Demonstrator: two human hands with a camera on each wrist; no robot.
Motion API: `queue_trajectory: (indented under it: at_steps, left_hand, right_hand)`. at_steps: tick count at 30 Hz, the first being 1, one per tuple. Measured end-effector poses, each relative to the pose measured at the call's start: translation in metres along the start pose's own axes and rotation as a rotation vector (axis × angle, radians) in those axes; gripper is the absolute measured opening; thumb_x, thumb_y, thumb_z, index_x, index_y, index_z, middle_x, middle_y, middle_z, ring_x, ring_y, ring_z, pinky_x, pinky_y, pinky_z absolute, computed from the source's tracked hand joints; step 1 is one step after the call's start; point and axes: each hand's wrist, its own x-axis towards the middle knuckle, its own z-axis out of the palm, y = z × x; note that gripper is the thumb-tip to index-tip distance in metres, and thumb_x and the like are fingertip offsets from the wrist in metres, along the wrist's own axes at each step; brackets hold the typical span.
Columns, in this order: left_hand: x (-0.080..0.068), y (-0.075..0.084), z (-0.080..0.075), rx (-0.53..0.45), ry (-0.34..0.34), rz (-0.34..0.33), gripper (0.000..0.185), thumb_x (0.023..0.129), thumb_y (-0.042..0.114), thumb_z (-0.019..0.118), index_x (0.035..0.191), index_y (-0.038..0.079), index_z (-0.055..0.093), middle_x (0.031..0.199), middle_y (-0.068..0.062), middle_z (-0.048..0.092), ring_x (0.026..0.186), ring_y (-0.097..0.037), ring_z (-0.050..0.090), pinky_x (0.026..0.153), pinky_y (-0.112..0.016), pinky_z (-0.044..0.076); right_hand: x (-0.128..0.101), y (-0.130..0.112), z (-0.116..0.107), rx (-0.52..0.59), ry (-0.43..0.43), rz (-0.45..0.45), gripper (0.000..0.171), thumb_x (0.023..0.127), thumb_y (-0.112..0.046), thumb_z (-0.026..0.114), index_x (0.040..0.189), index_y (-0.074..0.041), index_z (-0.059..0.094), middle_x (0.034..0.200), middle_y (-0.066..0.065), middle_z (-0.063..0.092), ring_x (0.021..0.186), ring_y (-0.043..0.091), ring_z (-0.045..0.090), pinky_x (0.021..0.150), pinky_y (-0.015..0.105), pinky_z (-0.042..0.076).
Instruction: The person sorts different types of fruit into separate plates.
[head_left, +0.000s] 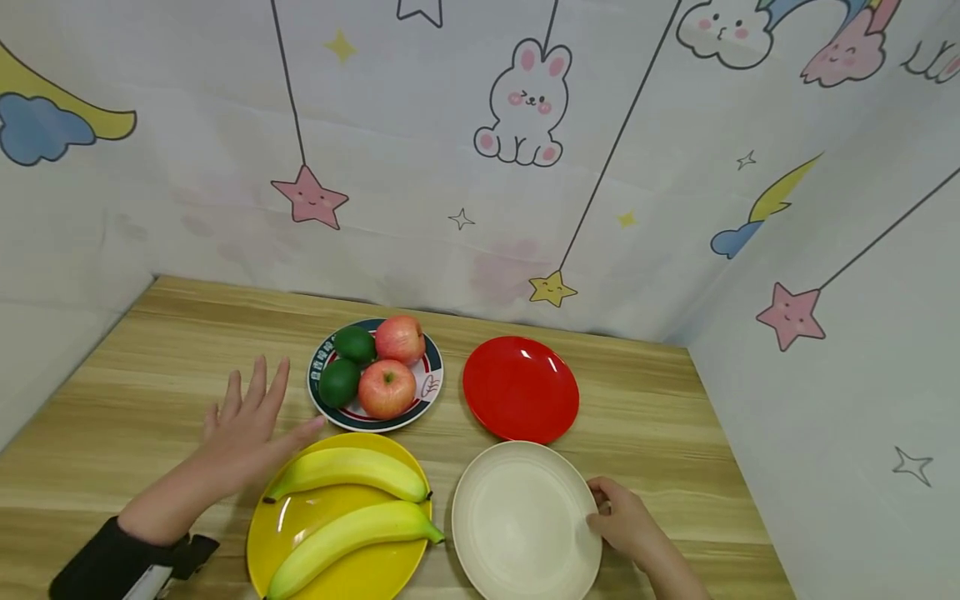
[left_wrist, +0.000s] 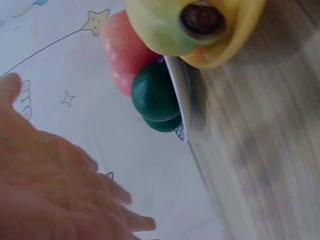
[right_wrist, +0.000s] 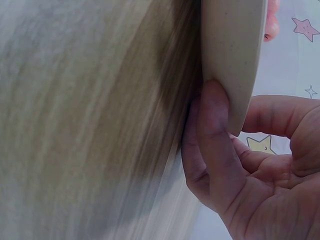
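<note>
Our fingers are gripping the rim of the cream plate (head_left: 517,521) at the table's near right.

Our right hand (head_left: 626,525) is curling thumb and fingertips (right_wrist: 212,125) round that plate's right edge, apparently about to lift or slide it, which calls for a firm pinch. Our left hand (head_left: 243,429) is hovering spread flat and holding nothing, left of the yellow plate (head_left: 281,521) with two bananas (head_left: 348,471); farther off are sitting the fruit plate (head_left: 431,383) and the red plate (head_left: 521,387).

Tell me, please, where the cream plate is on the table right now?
In the head view the cream plate lies at the near right, beside the yellow plate and just below the red plate; the right hand grips its right rim.
</note>
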Motion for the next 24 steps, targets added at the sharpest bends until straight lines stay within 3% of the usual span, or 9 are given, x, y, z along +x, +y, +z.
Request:
queue_trajectory:
  at_steps: [6,12,19,24]
  left_hand:
    - [0.017,0.002,0.002,0.067,0.045,0.035,0.132,0.088,0.076,0.066,0.168,0.005,-0.011,0.169,-0.029,-0.022,0.151,-0.062,-0.019,0.109,-0.087,-0.003]
    - [0.032,0.009,0.001,0.054,0.076,0.063,0.147,0.076,0.072,0.082,0.168,0.006,-0.012,0.169,-0.028,-0.025,0.150,-0.064,-0.018,0.108,-0.089,0.007]
    - [0.051,0.017,0.001,-0.008,0.180,0.144,0.134,0.072,0.047,0.093,0.166,-0.003,0.010,0.169,-0.037,-0.005,0.148,-0.066,0.001,0.113,-0.083,0.013]
    - [0.062,0.024,0.002,-0.033,0.199,0.131,0.128,0.069,0.035,0.098,0.162,-0.001,0.018,0.164,-0.037,0.003,0.141,-0.068,0.011,0.107,-0.083,0.027]
  right_hand:
    - [0.000,-0.001,0.000,-0.011,0.015,-0.001,0.039,0.079,0.014,0.063,0.118,0.016,0.062,0.096,0.009,0.063,0.079,0.021,0.060,0.062,0.026,0.051]
    - [-0.001,-0.002,-0.001,-0.006,0.013,0.004,0.039,0.079,0.013,0.063,0.118,0.017,0.061,0.096,0.010,0.063,0.079,0.021,0.061,0.061,0.027,0.052]
    - [-0.002,-0.003,-0.001,0.006,0.005,0.016,0.040,0.079,0.013,0.063,0.119,0.016,0.061,0.096,0.009,0.062,0.078,0.020,0.060,0.059,0.027,0.051]
    - [-0.003,-0.005,-0.002,0.005,0.001,0.018,0.040,0.079,0.012,0.062,0.119,0.016,0.061,0.096,0.009,0.062,0.077,0.021,0.061,0.059,0.028,0.051]
